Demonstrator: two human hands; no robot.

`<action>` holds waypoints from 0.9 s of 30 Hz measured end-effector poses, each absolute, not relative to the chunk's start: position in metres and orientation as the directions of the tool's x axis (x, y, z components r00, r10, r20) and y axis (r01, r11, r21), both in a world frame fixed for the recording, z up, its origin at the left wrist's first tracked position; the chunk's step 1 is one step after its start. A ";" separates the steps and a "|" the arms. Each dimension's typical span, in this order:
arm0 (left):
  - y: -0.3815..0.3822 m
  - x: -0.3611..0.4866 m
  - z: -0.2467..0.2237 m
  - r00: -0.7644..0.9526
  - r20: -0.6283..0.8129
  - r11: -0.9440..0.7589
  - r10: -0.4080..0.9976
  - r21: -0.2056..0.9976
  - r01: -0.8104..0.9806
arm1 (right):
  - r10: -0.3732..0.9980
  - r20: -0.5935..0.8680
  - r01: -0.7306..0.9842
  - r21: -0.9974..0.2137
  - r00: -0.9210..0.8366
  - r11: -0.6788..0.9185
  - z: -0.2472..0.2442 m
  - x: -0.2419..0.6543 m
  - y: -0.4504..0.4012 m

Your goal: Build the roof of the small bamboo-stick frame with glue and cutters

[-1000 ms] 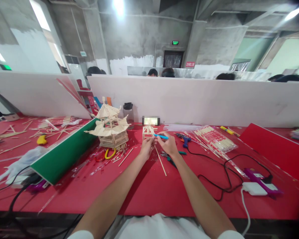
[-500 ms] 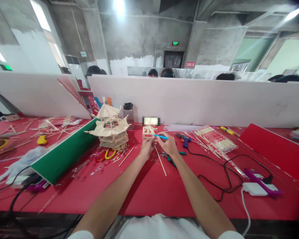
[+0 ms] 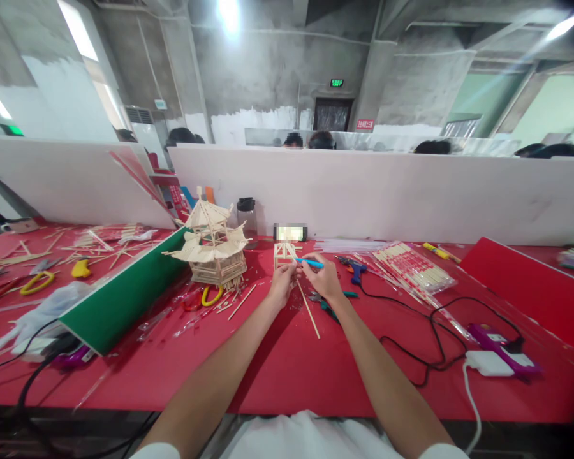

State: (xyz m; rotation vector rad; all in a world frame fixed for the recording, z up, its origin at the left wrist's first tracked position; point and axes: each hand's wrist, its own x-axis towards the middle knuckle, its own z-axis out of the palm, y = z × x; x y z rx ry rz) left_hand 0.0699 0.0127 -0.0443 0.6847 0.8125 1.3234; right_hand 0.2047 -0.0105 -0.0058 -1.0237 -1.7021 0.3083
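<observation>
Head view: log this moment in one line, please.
left hand: near small stick frame; right hand: holding blue pen-like tool; stick pagoda: standing, left; glue gun: lying, right

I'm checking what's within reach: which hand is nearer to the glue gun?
Right. The right hand is just left of the glue gun, not touching it; the left hand is farther left, with the right hand between them.

A blue pen (image 3: 310, 262) tilts beside a small pale stick frame (image 3: 282, 257), perhaps touching it.

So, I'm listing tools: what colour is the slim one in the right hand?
The slim tool is blue, clearest in the head view.
</observation>
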 end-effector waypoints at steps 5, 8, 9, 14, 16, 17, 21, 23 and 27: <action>0.014 0.070 -0.046 0.055 -0.118 0.129 0.991 0.823 -0.553 | 0.762 0.645 0.477 -0.650 -0.065 0.591 -0.006 0.205 -0.010; 0.013 0.070 -0.046 0.053 -0.117 0.127 0.992 0.825 -0.551 | 0.766 0.638 0.483 -0.649 -0.074 0.587 -0.005 0.205 -0.010; 0.013 0.070 -0.046 0.053 -0.116 0.126 0.992 0.825 -0.550 | 0.766 0.638 0.485 -0.648 -0.075 0.587 -0.005 0.204 -0.010; 0.013 0.070 -0.045 0.048 -0.118 0.125 0.992 0.831 -0.542 | 0.770 0.634 0.455 -0.668 -0.066 0.589 -0.007 0.205 -0.009; 0.013 0.070 -0.044 0.048 -0.122 0.129 0.991 0.835 -0.535 | 0.778 0.628 0.419 -0.703 -0.013 0.574 -0.009 0.205 -0.008; 0.013 0.070 -0.044 0.048 -0.124 0.130 0.991 0.837 -0.531 | 0.781 0.625 0.399 -0.720 0.018 0.567 -0.010 0.206 -0.007; 0.013 0.071 -0.043 0.047 -0.127 0.133 0.991 0.844 -0.520 | 0.774 0.627 0.364 -0.745 0.093 0.560 -0.012 0.212 -0.002; 0.013 0.071 -0.043 0.047 -0.130 0.135 0.990 0.846 -0.516 | 0.766 0.633 0.380 -0.740 0.114 0.555 -0.013 0.217 0.002; 0.013 0.072 -0.044 0.043 -0.135 0.138 0.990 0.850 -0.509 | 0.775 0.627 0.515 -0.691 0.078 0.507 -0.021 0.233 0.013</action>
